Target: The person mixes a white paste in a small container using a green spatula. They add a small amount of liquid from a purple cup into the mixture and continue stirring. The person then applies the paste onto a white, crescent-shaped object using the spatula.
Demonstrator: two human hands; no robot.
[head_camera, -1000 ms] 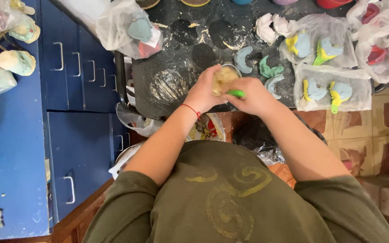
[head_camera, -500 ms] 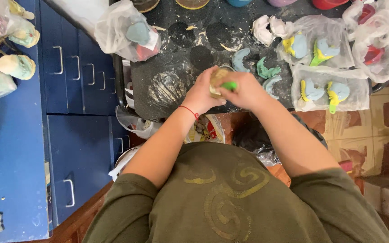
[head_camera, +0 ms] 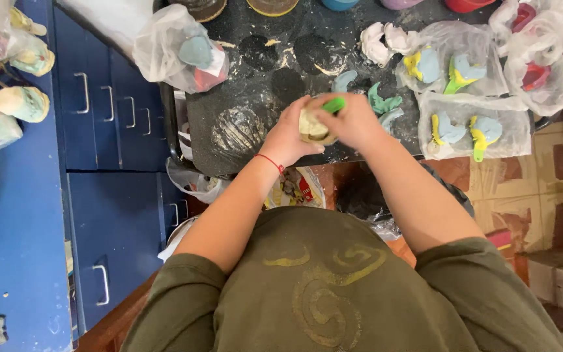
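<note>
Both hands met over the dark work tray's near edge.

The left hand (head_camera: 291, 133) cupped a pale clay lump (head_camera: 313, 126); the right hand (head_camera: 353, 120) gripped a green tool (head_camera: 333, 104) against it. Beyond, on the tray (head_camera: 229, 104), lay bagged clay figures (head_camera: 464, 127).

Wearing an olive-green short-sleeved shirt (head_camera: 333, 293), loose and softly creased, the sleeves ending above the elbows and leaving both forearms bare. Showing a faded yellowish swirl print (head_camera: 324, 287) across the chest of the shirt: curling spiral lines with a short arc to one side, worn thin in places. Carrying a thin red string bracelet (head_camera: 272, 161) round the wrist of the left hand (head_camera: 291, 133), and going with nothing at all on the wrist or fingers of the right hand (head_camera: 353, 120).
</note>
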